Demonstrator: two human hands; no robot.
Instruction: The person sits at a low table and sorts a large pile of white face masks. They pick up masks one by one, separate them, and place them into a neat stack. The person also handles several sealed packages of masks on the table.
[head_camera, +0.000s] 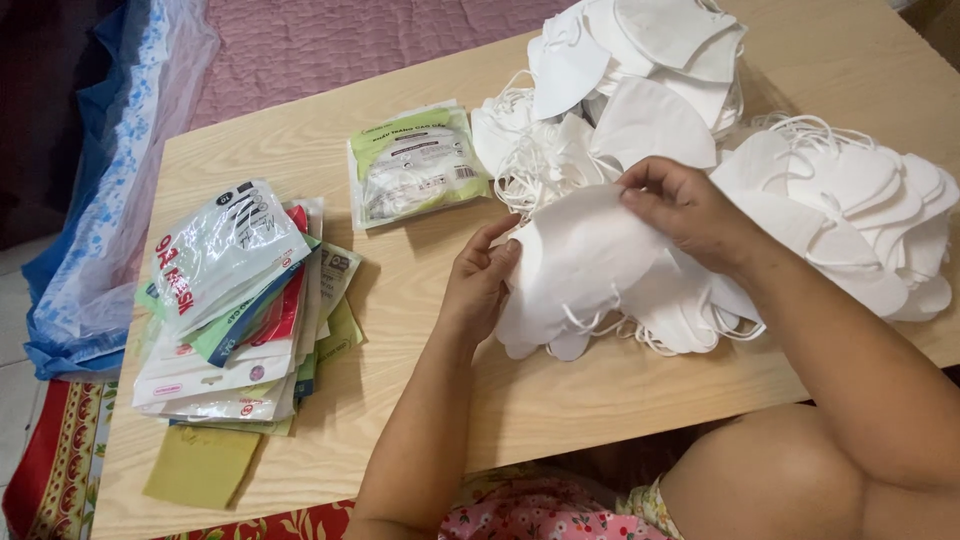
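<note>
A stack of white folded face masks (575, 275) lies on the wooden table (560, 400) in front of me. My left hand (478, 280) grips the stack's left edge, fingers curled around it. From above, my right hand (690, 212) pinches the top mask of the same stack. Elastic ear loops hang out at the stack's lower edge.
Big heaps of loose white masks (840, 190) fill the table's right and far side. A sealed green-and-clear mask packet (415, 165) lies at centre. A pile of several empty printed bags (240, 310) sits at left. Blue plastic sheeting (110, 190) lies beyond the left edge.
</note>
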